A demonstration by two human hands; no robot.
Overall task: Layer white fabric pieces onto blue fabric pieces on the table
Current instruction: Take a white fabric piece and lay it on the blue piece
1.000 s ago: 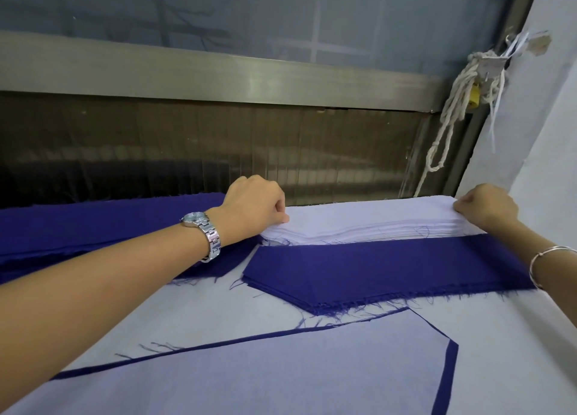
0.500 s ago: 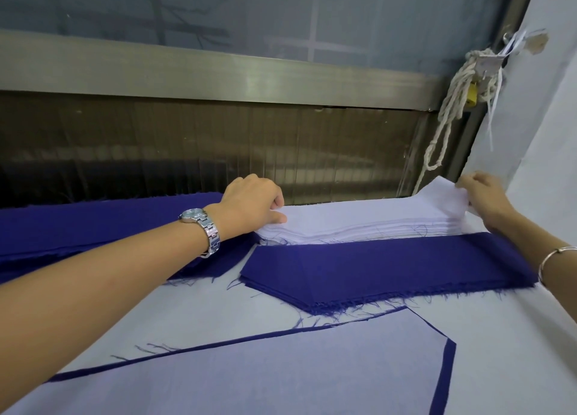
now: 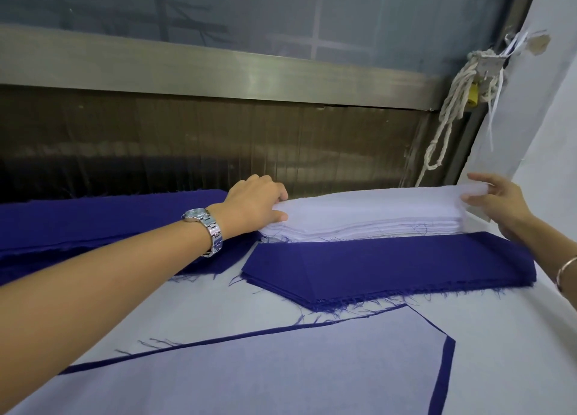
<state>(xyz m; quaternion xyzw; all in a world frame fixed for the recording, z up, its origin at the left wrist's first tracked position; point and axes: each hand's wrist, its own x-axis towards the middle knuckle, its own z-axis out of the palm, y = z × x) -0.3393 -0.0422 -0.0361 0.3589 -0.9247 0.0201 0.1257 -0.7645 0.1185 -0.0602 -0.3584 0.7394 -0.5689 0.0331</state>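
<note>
Pinching the top white piece (image 3: pixel 374 199), my left hand (image 3: pixel 256 205) and right hand (image 3: pixel 502 207) clamp its two ends; the blue stack (image 3: pixel 390 264) lies just nearer than both.

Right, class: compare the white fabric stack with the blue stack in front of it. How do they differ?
The white stack lies farther back, the blue stack nearer. The left hand and right hand pinch the top white piece of the white stack by its ends; no hand holds the blue stack. Both are flat piles of many cut pieces.
</note>
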